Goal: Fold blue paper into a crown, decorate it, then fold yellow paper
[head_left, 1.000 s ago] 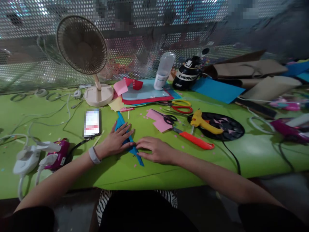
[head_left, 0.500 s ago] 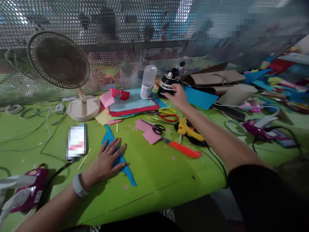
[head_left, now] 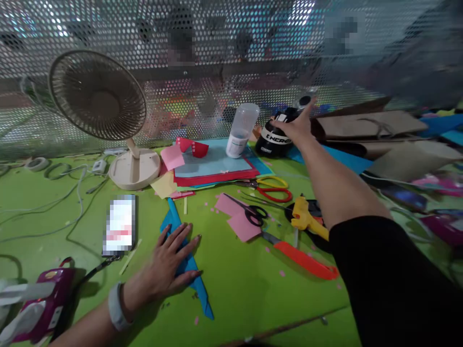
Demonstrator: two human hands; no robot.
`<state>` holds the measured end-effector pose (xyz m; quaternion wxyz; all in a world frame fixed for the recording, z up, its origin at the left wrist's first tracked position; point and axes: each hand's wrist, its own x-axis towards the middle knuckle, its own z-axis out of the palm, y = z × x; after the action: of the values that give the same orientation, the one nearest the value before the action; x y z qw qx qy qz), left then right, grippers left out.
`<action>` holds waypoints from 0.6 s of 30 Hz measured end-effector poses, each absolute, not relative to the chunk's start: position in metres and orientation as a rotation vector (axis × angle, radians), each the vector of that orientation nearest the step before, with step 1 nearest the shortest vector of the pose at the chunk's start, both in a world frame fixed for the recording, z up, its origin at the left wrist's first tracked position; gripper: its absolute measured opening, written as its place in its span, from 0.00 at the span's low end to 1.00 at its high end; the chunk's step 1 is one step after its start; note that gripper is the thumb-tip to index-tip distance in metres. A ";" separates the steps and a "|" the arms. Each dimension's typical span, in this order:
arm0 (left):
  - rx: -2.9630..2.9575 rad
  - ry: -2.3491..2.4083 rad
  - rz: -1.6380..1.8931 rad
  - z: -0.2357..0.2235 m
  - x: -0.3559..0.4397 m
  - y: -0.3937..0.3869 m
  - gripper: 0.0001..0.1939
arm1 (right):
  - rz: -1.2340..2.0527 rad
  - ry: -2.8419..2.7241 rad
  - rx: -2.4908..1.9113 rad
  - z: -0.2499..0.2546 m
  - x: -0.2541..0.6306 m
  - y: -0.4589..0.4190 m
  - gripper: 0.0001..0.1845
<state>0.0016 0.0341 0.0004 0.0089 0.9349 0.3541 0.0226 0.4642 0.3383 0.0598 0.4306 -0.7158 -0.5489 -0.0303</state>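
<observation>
My left hand [head_left: 175, 262] lies flat, fingers spread, on a folded strip of blue paper [head_left: 206, 303] on the green table. My right hand [head_left: 300, 126] is stretched to the back of the table, at the lid of a black bottle [head_left: 269, 147] with a white band. Its thumb lies across the bottle's upper part, and the other fingers are spread apart and partly hidden behind. A clear bottle with a white label [head_left: 237, 144] stands left of it on stacked coloured paper [head_left: 213, 164]. Below my right forearm lies a yellow glue gun [head_left: 304, 214].
Black scissors [head_left: 255, 212], red-and-yellow scissors [head_left: 275, 190], an orange-handled cutter [head_left: 304, 260] and pink paper [head_left: 244, 229] lie mid-table. On the left are a fan [head_left: 133, 168], a phone [head_left: 119, 226], cables and a purple device [head_left: 48, 294]. Brown paper bags [head_left: 369, 125] lie at right.
My right hand has reached farther back, and its fingers have spread over the black bottle's top. The view has shifted, while my left hand stays on the blue paper.
</observation>
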 end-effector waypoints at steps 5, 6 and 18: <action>2.903 1.105 0.111 0.000 0.002 0.034 0.38 | 0.027 -1.151 -1.870 0.069 0.446 0.320 0.66; 2.903 1.106 0.124 -0.001 0.002 0.034 0.39 | 0.031 -1.149 -1.877 0.073 0.443 0.317 0.66; 2.879 1.116 0.099 -0.002 0.001 0.034 0.37 | -0.104 -1.413 -1.495 0.148 0.416 0.217 0.63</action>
<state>0.0010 0.0338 -0.0021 0.0263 0.9316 0.3610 0.0320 0.4161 0.2169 0.1478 0.5149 -0.6223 -0.5880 -0.0431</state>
